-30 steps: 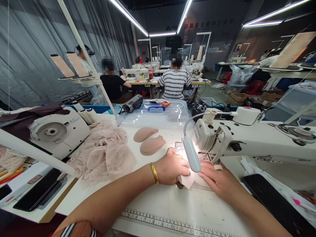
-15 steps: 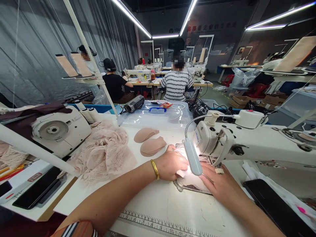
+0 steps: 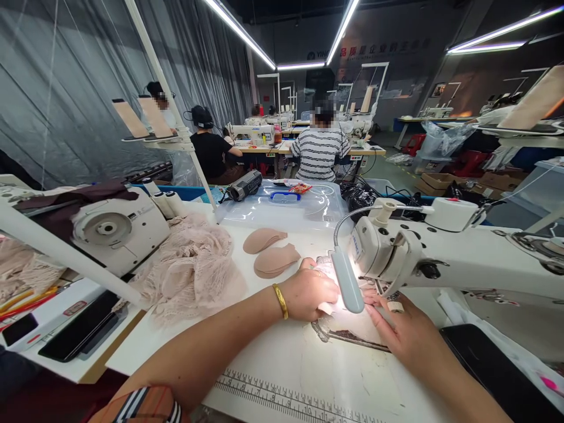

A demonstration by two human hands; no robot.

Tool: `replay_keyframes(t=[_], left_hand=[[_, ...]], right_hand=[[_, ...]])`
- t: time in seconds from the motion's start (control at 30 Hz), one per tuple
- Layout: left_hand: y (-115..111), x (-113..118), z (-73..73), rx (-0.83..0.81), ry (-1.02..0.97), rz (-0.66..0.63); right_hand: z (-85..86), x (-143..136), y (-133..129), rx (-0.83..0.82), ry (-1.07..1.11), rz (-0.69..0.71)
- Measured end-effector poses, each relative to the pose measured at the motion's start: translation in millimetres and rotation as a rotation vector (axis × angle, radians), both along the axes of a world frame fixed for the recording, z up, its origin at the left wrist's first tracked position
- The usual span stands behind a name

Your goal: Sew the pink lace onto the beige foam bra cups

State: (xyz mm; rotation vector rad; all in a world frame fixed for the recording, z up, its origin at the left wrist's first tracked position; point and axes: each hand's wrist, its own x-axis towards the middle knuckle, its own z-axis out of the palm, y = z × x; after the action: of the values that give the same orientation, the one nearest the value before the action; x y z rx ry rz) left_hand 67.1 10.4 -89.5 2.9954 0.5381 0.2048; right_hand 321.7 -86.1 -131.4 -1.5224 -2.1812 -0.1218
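Note:
A sewing machine stands at the right, and its gooseneck lamp hides part of the needle area. Beneath the lamp lies pale pink fabric, brightly lit. My left hand, with a gold bangle at the wrist, has its fingers curled on the fabric left of the lamp. My right hand lies beside the machine's needle end, fingers stretched forward and apart from the thumb, touching the fabric's right side. Two groups of beige cup-shaped pieces lie left of the fabric.
Sheer lace fabric is heaped at the left, near a second machine head. A clear plastic box stands behind. Black phones lie at both sides; a ruler scale marks the front edge. People sit beyond.
The view has shifted slightly, so the scene sits further right. My right hand's fingers have moved a little on the fabric; my left hand keeps its hold.

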Motion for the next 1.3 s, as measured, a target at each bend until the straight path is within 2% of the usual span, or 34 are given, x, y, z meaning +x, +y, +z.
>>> replay_keyframes(t=[0.17, 0.57, 0.87, 1.07, 1.2, 1.3], left_hand=[[-3, 1, 0.9, -0.005, -0.002, 0.008], [-8, 1, 0.1, 0.022, -0.022, 0.002], [-6, -1, -6.0, 0.017, -0.035, 0.02], [-7, -2, -15.8, 0.111, -0.013, 0.05], [-11, -3, -21.4, 0.196, -0.053, 0.021], [-16, -4, -19.6, 0.231, -0.065, -0.024]], right_hand=[[-1.6, 0, 2, -0.004, 0.066, 0.004], [-4.1, 4, 2, 0.008, 0.068, 0.019], [-0.1, 2, -1, -0.074, 0.116, -0.002], [-1.2, -3, -4, -0.126, 0.161, -0.015], [-3.8, -3, -6, -0.146, 0.16, -0.026], [1.9, -4, -6, -0.184, 0.11, 0.073]])
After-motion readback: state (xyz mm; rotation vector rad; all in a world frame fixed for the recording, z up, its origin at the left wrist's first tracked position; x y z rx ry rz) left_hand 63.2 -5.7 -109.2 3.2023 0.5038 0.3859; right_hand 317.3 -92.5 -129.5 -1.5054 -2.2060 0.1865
